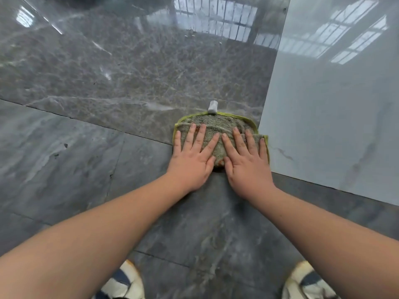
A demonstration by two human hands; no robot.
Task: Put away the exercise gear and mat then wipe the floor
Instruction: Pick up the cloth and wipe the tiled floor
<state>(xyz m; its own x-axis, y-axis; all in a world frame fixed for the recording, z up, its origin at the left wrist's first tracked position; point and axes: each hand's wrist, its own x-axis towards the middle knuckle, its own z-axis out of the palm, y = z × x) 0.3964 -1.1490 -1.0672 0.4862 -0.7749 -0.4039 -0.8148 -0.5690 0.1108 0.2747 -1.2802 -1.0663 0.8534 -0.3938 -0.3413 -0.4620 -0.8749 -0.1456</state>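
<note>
**Cloth pressed flat to the floor under both hands**

A grey-green cloth (218,130) with a yellow-green hem is spread on the floor (64,147), and both hands are laid on top of it. The left hand (192,162) is placed on the cloth's left half and the right hand (246,167) on its right half, side by side, the index fingers almost touching. The fingers (201,134) of both hands are held straight and slightly spread, palms down; nothing is gripped, the cloth being only pressed. A small white tag (212,107) is seen sticking out from the cloth's far edge.

The floor is made of glossy stone tiles: dark grey ones nearest, a brown-veined slab beyond, and a pale tile (334,115) to the right, whose corner is met by the cloth. Barred windows are reflected in the shine.

The near part of the cloth is hidden under the palms. Two white shoes (127,283) with dark markings are cut off by the lower edge.
</note>
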